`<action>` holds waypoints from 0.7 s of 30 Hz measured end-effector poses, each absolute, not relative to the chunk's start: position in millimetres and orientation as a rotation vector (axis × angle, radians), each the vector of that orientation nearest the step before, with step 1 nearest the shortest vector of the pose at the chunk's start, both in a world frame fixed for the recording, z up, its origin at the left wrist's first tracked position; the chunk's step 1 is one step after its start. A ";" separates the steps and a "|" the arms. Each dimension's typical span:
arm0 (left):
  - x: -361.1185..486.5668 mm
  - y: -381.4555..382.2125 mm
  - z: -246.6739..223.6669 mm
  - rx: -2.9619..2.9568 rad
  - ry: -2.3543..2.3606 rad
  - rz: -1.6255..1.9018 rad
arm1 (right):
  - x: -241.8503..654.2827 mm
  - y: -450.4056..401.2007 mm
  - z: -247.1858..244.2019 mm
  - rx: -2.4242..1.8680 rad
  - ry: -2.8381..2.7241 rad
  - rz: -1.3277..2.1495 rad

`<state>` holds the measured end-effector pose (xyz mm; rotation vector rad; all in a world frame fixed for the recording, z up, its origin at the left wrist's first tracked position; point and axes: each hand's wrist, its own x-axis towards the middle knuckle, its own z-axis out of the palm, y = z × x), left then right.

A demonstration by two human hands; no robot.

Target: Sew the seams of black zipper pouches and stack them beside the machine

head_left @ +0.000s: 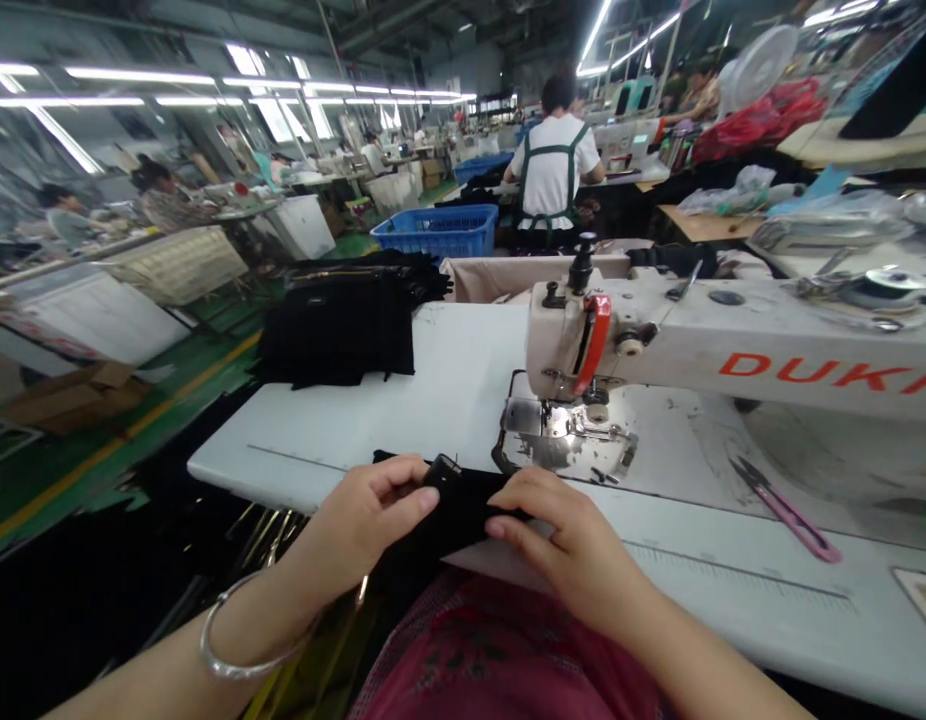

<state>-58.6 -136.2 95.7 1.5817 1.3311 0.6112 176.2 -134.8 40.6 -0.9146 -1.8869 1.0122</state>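
A piece of black fabric hangs over the front edge of the sewing table, between my two hands. My left hand pinches its folded upper left part, where a small dark end sticks up between thumb and fingers. On the other side, my right hand has thumb and fingers closed on the fabric's right edge. Just beyond my hands is the sewing machine, its needle area and metal plate apart from the fabric. Part of the fabric drops out of sight below the table edge.
Black pieces lie stacked at the table's back left. Pink-handled thread snips rest right of the machine. A blue basket stands beyond, near a person in a white shirt. More black material lies low at the left.
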 end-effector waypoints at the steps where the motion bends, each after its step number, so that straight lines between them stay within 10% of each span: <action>1: -58.4 -137.5 96.6 1.536 1.312 0.623 | 177.5 -137.1 43.2 -0.926 -1.863 1.035; 14: -54.7 -152.0 94.6 1.484 1.224 0.614 | 178.9 -149.4 54.3 -1.030 -1.814 1.137; 21: -165.7 -171.0 103.1 2.305 1.825 0.366 | 204.2 -131.5 1.7 -0.993 -2.132 0.593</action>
